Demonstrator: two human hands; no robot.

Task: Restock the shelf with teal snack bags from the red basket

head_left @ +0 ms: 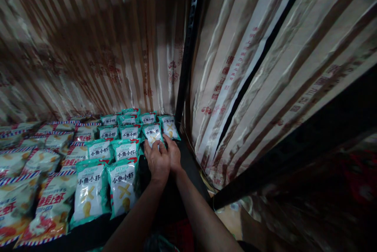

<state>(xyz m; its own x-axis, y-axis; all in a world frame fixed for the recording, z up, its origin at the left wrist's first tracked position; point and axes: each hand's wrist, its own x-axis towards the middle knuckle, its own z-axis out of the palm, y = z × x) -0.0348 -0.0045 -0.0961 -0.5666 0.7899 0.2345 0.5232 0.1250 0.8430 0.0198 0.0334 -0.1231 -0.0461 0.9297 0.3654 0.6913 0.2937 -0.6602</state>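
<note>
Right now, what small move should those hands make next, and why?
Perhaps ease the left hand and right hand off the green-edged snack bag: it appears to rest on the black shelf, close in front of a matching bag.

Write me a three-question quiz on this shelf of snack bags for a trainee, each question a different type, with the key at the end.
1. True or false: the left hand and the right hand are held wide apart.

2. Where do the striped-edge bags lie, seen from the wearer's view?
A) On top of the green-edged bags
B) To the left of them
C) To the right of them

3. Fill in: the upright post beyond the hands is ____ in colour.

Key: 1 false; 2 B; 3 black
</note>
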